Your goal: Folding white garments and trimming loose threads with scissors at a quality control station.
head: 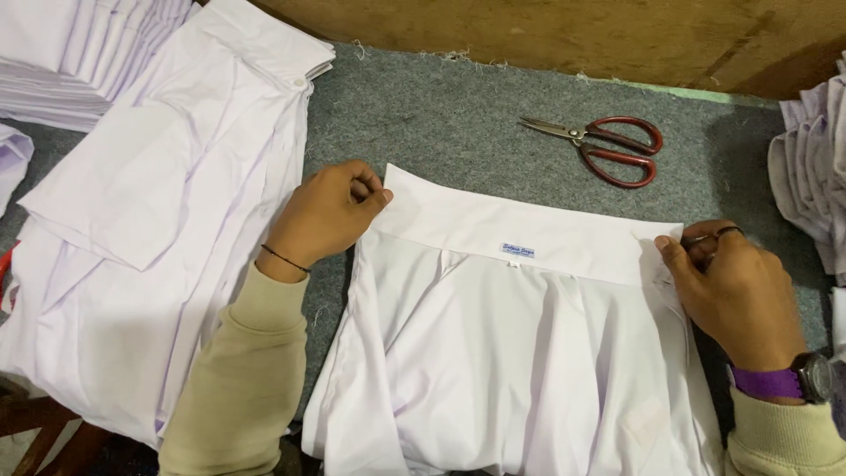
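Observation:
A white garment point(520, 353) lies spread on the grey felt table point(423, 115), its folded band with a small blue label point(518, 251) along the far edge. My left hand point(328, 214) pinches the band's left corner. At the band's right corner, my right hand point(736, 291) grips the fabric; it wears a ring, with a purple-strapped watch on the wrist. Both sleeves are beige.
Red-handled scissors point(608, 145) lie shut on the felt beyond the garment. A pile of white garments point(167, 220) fills the left side, with more stacked at the far left corner point(79, 53). Bunched white cloth point(811, 176) sits at the right edge. A wooden wall runs behind.

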